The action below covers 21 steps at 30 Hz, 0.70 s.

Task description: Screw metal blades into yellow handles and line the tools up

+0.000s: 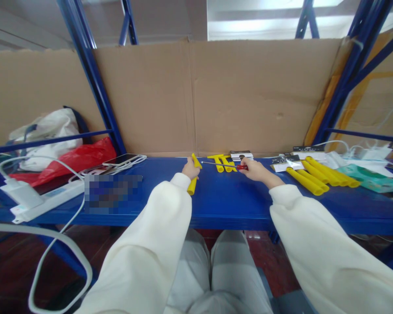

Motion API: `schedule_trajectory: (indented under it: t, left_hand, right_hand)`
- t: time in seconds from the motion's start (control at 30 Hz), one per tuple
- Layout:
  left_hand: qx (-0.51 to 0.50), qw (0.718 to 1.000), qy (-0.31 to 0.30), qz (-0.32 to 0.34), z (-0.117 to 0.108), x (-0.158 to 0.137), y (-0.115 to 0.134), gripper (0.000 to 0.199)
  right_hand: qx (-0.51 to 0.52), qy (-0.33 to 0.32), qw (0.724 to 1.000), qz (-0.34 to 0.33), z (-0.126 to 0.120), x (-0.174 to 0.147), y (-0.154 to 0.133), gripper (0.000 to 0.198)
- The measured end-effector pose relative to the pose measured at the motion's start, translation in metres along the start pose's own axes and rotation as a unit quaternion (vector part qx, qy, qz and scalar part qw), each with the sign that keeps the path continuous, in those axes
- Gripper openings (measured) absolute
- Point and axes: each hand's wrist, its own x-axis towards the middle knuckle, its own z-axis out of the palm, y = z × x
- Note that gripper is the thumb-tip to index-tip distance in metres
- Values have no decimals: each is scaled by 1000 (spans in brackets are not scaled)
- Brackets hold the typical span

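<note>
A yellow handle (pixel 193 178) is clamped in the left hand (pixel 190 168), while a red-handled screwdriver (pixel 227 165) is gripped by the right hand (pixel 253 170) above the blue desk (pixel 236 200).

Both arms outstretched, left hand (pixel 190 168) fisted, right hand (pixel 253 170) fingers pinched

Left hand (pixel 190 168) grips a yellow tube (pixel 194 174); right hand (pixel 253 169) holds a red-handled screwdriver (pixel 227 165)
</note>
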Motion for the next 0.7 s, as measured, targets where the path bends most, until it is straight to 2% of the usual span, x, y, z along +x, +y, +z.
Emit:
schedule_trajectory:
  t: [0.17,0.37,0.7]
  left_hand:
    - [30,999,-13,33,0,-4,2,47]
    - [45,997,-28,52,1,-8,4,46]
    - [45,996,-36,64,2,-7,4,44]
  right_hand:
    - [7,37,999,1,2,2,-1,15]
    - [4,26,999,29,-1,1,-4,15]
    - [10,38,999,15,2,2,0,12]
